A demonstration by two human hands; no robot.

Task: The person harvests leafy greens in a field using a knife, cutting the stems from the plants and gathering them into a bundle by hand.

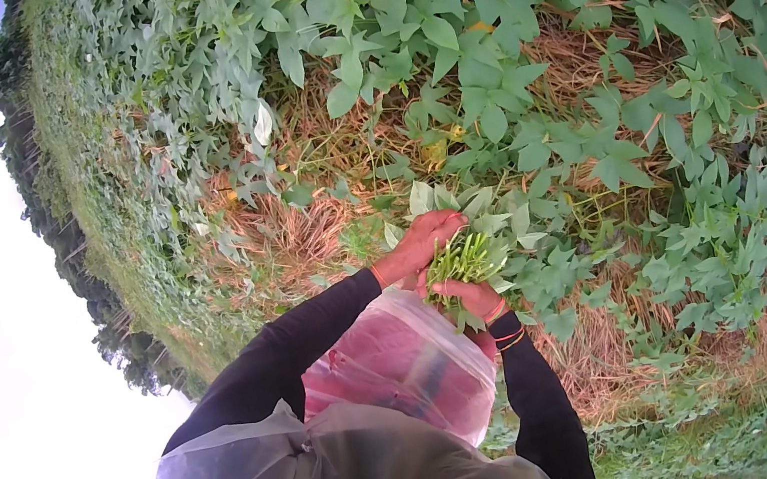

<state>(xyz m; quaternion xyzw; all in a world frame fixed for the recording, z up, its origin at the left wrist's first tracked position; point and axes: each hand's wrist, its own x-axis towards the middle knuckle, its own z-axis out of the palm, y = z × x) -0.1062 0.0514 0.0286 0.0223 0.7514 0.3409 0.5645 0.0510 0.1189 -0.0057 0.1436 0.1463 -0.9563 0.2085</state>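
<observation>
Green bundle of leafy stems (470, 258) is near the view's centre, toward four o'clock; the left hand (420, 243), at the bundle's ten o'clock, curls partly closed on it; the right hand (469, 294), at its six o'clock, also grips it; vines (541, 152) spread at two o'clock, dry straw (291, 235) at nine.

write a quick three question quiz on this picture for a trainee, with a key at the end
1. What colour are the person's sleeves?
2. True or false: the left hand and the right hand are both on the bundle of green stems.
3. What shows between the leafy plants: (a) gravel, (b) dry straw, (c) snow?

Key:
1. Black.
2. True.
3. b.
</observation>
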